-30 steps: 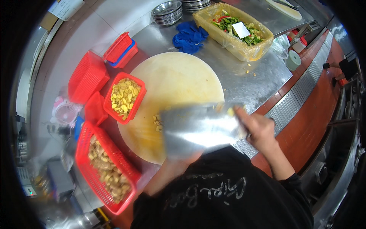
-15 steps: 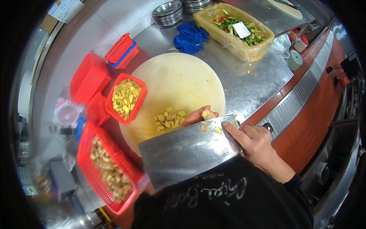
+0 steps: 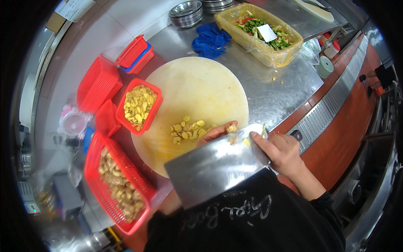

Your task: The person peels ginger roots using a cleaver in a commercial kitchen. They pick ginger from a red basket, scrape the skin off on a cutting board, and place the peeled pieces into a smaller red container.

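My right hand (image 3: 282,152) is wrapped round the handle end of a wide steel cleaver (image 3: 210,170), its thumb pressed on the blade. The blade lies tilted over the near edge of a round, pale chopping board (image 3: 191,88), with bits of ginger stuck near my thumb. Partly hidden behind the blade, my left hand (image 3: 215,134) holds a knob of peeled ginger (image 3: 231,129) in its fingers. Just left of those fingers, sliced ginger (image 3: 184,132) lies in a loose pile on the board. A red basket of ginger slices (image 3: 138,107) rests on the board's left edge.
Unsliced ginger pieces (image 3: 117,185) fill a larger red basket (image 3: 93,176) at the near left. Stacked red baskets (image 3: 98,86) stand behind it. A blue cloth (image 3: 210,40), metal plates (image 3: 185,14) and a yellow tub of cut vegetables (image 3: 289,48) are at the back.
The cleaver has shifted right and its blade has turned, so the far corner sits further right. My right hand has moved slightly right; my left still holds the ginger.
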The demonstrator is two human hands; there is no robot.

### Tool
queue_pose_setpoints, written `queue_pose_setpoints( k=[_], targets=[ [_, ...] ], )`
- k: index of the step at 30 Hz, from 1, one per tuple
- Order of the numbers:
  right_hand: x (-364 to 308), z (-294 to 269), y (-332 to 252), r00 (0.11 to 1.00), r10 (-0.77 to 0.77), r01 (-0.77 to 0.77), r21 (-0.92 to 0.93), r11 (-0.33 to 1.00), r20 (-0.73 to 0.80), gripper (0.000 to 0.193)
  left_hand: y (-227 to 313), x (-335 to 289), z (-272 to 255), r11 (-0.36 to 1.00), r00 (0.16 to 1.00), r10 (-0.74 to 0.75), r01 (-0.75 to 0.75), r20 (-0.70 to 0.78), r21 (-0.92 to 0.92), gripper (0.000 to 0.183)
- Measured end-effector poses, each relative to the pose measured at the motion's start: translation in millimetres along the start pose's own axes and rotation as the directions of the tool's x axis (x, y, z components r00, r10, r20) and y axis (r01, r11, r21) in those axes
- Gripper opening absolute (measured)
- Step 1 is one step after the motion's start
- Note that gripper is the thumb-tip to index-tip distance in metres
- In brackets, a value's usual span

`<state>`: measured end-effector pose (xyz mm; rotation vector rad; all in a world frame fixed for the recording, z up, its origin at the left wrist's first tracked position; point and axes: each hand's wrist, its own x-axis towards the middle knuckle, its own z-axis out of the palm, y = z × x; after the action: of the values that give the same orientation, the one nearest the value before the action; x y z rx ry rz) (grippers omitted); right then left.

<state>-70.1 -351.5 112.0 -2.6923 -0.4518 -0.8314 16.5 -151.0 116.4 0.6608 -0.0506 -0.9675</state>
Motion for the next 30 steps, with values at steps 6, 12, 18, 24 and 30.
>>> queue_pose_setpoints(
  k=[6,12,18,24,30],
  targets=[
    [-14,-1,32,0.887,0.463,-0.462,0.080,0.884,0.006,0.059,2,1,-5,0.998,0.998,-0.022,0.019,-0.052,-0.054,0.046],
    [-7,-13,12,0.962,0.272,-0.270,0.165,0.949,0.014,0.061,1,7,15,0.998,0.989,0.058,-0.061,-0.138,-0.018,0.046],
    [-3,-16,-9,0.995,0.061,-0.069,0.109,0.992,0.078,0.049,5,10,-5,0.975,0.989,0.012,0.021,-0.146,0.221,0.033],
    [1,-18,-7,0.994,0.076,-0.079,0.033,0.996,0.079,0.052,2,5,-8,0.998,0.997,-0.014,0.019,-0.070,0.067,0.036],
    [-4,-17,5,0.993,0.096,-0.095,-0.026,0.995,0.068,0.055,4,-22,-45,0.956,0.955,0.270,-0.250,-0.126,0.155,0.035]
  ],
)
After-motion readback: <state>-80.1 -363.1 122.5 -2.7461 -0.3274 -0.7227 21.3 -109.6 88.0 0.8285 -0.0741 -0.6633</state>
